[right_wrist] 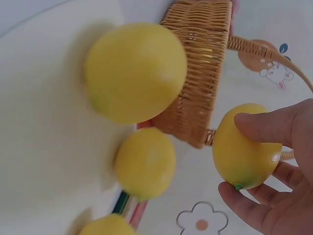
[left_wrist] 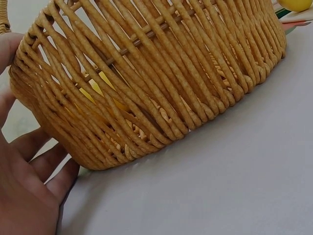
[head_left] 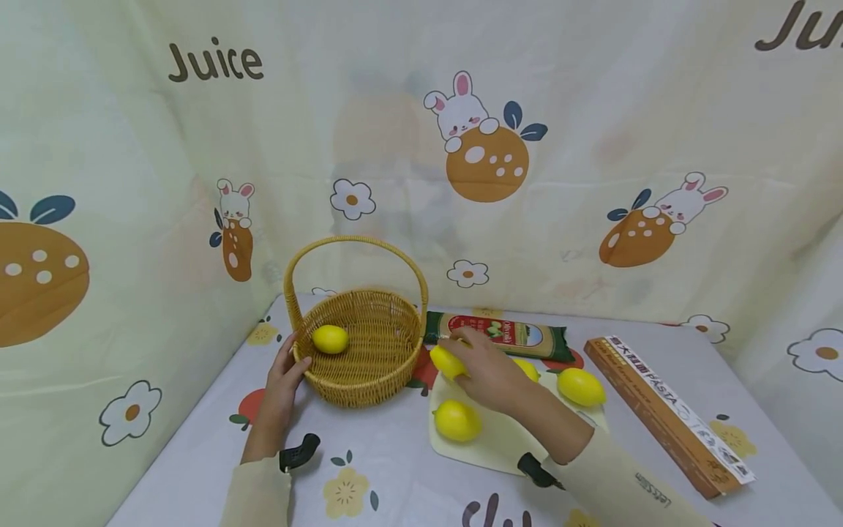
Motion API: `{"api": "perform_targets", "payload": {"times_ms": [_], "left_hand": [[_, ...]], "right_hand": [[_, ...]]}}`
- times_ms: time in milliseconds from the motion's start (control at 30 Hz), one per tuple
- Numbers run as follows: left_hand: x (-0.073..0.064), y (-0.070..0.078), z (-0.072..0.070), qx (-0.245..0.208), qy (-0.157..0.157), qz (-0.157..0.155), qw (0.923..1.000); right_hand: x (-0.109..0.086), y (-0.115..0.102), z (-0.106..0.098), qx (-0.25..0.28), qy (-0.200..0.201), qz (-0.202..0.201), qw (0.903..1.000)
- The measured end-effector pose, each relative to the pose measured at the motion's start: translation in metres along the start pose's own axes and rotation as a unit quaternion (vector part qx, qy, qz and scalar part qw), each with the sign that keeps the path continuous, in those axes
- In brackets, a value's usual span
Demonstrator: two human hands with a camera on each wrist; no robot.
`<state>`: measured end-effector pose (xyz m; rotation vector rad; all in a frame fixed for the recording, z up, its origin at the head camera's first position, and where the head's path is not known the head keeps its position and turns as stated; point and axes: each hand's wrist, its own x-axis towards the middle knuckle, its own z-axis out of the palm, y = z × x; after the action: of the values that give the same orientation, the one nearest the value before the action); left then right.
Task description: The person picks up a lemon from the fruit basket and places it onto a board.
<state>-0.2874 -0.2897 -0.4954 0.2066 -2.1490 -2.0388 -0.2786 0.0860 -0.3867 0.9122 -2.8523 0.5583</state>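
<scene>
A yellow lemon [head_left: 446,361] is held in my right hand [head_left: 486,372], above the left part of a pale cutting board [head_left: 500,439]. In the right wrist view the thumb lies over this lemon [right_wrist: 244,152] and the fingers curl under it. My left hand [head_left: 285,380] grips the left side of a wicker basket [head_left: 358,394] with the thumb over the rim. Its fingers [left_wrist: 49,161] rest against the basket's outer wall in the left wrist view. Inside the basket sits one lemon [head_left: 331,339], on the left. Three more lemons are on the board, one of them a large front lemon [head_left: 457,421].
Behind the board lies a green pasta packet [head_left: 507,335]. A long brown pasta box [head_left: 665,417] lies at the right. The basket's tall handle [head_left: 356,238] arches upward. A printed cloth [head_left: 395,468] covers the table, and a printed curtain [head_left: 566,219] hangs behind.
</scene>
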Motion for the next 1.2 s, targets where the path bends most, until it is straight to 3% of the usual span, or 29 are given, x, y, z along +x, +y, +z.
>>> {"api": "perform_targets", "payload": {"times_ms": [933,1200], "left_hand": [[-0.002,0.0,0.0,0.005,0.003,-0.008,1.0],[-0.011,0.018,0.003,0.0,-0.014,-0.025,0.9996]], "right_hand": [[-0.074,0.041,0.012,0.005,0.04,0.042,0.9983],[-0.091,0.048,0.019,0.004,0.028,0.062,0.9977]]}}
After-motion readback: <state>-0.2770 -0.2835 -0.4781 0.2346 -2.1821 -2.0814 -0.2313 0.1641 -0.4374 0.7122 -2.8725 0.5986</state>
